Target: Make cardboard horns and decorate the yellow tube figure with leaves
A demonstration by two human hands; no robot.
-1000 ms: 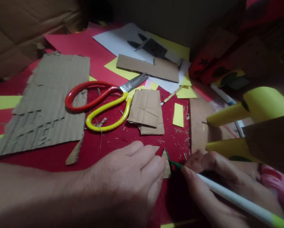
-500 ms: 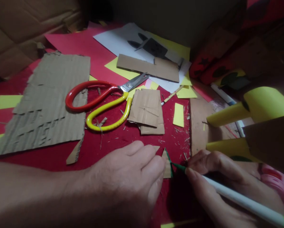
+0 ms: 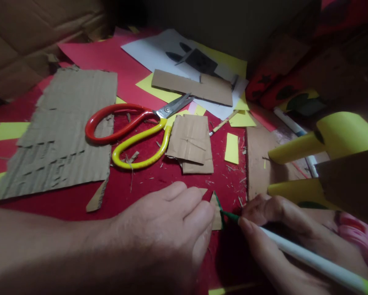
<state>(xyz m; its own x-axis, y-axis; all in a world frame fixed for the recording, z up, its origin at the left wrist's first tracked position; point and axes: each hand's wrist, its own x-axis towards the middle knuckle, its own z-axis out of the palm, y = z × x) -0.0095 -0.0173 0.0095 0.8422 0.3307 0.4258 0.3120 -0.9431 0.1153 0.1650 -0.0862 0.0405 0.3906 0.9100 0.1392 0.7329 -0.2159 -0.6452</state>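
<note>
A small cardboard piece [image 3: 217, 215] with a pointed top lies on the red surface, its right edge coloured green. My left hand [image 3: 174, 229] is closed over its left part, fingers bent and pressed together, hiding much of it. Between the thumb and fingers of my right hand [image 3: 282, 233] is a green marker [image 3: 307, 254] with a white barrel. Its green tip touches the coloured edge of the piece. Just beyond my left hand lie two stacked cardboard pieces [image 3: 191, 139]. Scissors [image 3: 134, 135] with one red and one yellow handle rest beside them, blades apart.
A large corrugated cardboard sheet [image 3: 69, 131] lies at the left. Behind are red paper [image 3: 94, 57], white paper [image 3: 149, 49] and a cardboard strip [image 3: 190, 87]. Yellow paper rolls [image 3: 297, 147] project at the right, near a pink object [image 3: 356, 235]. Scraps litter the red surface [image 3: 134, 205].
The marker and my right hand have shifted very slightly left along the green edge. My left hand and the cardboard piece stay in place.
</note>
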